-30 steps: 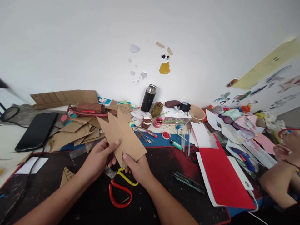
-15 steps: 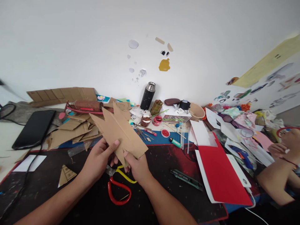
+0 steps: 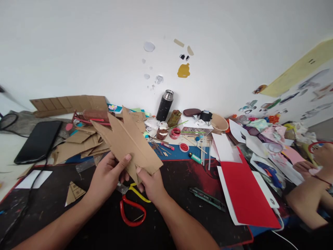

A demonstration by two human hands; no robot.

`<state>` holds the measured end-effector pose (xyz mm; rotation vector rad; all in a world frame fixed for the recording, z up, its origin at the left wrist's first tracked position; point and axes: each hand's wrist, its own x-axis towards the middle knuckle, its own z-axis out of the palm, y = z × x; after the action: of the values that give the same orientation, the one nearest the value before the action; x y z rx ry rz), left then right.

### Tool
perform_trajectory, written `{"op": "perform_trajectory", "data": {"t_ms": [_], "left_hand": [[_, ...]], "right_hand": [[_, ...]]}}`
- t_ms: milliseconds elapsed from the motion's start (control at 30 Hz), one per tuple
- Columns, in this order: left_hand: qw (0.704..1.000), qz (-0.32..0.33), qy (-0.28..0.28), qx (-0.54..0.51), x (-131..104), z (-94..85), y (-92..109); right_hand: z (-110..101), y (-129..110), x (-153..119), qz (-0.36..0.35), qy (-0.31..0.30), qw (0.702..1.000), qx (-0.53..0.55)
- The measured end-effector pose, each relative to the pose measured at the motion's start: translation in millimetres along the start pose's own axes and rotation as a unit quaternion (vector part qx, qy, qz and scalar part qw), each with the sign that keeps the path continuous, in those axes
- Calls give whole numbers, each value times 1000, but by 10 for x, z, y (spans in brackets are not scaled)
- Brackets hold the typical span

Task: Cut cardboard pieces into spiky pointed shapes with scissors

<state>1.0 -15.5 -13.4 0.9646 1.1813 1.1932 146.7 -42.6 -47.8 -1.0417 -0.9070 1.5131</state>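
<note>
Both my hands grip one brown cardboard piece (image 3: 130, 139), cut to several long points at its upper left end. My left hand (image 3: 110, 173) pinches its lower left side, thumb on the front face. At the lower right, my right hand (image 3: 151, 182) holds the bottom edge between thumb and fingers, near a small cut flap. Behind and below the cardboard lie scissors (image 3: 133, 211) with one red and one yellow handle, their blades partly hidden by my left hand. A small cardboard triangle (image 3: 74, 192) rests on the dark mat, left of my left forearm.
Cardboard scraps (image 3: 80, 144) are heaped at the left beside a black tablet-like device (image 3: 39, 142). A black flask (image 3: 165, 106) and paint jars (image 3: 175, 133) stand at the back. A utility knife (image 3: 206, 198) and red sheet (image 3: 249, 194) lie right. Another person's arm (image 3: 309, 191) reaches in.
The cardboard's pointed end has swung slightly to the left and up in my hands. Both hands keep their hold. At the right, the other person's hand has shifted slightly.
</note>
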Motion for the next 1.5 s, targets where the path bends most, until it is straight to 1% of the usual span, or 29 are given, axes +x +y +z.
{"op": "perform_trajectory", "data": {"t_ms": [200, 333, 433, 600, 800, 900, 1033, 1100, 1233, 1400, 1500], "left_hand": [[994, -48, 9, -94, 44, 41, -14], [990, -68, 4, -126, 55, 54, 6], [991, -67, 5, -118, 68, 28, 6], [998, -29, 6, -64, 102, -34, -20], [997, -39, -9, -61, 116, -17, 2], [995, -54, -10, -84, 110, 0, 29], [991, -59, 29, -112, 126, -6, 56], [991, -57, 32, -116, 135, -12, 66], [993, -49, 17, -107, 145, -23, 44], [995, -21, 45, -82, 175, -54, -63], [995, -25, 48, -81, 193, -63, -107]], "right_hand": [[14, 12, 10, 7, 16, 1000, -6], [31, 21, 20, 5, 21, 1000, -9], [44, 19, 30, 16, 23, 1000, -13], [64, 13, 45, 25, 27, 999, -8], [50, 48, 40, 26, 44, 999, -13], [7, 75, 17, 28, 20, 999, -20], [-60, 75, -9, 24, -43, 998, -35], [-78, 60, -15, 27, -58, 997, -43], [-72, 41, -13, 35, -65, 996, -56], [-40, 60, -11, 40, -54, 995, -68], [-28, 71, -10, 42, -47, 995, -71]]}}
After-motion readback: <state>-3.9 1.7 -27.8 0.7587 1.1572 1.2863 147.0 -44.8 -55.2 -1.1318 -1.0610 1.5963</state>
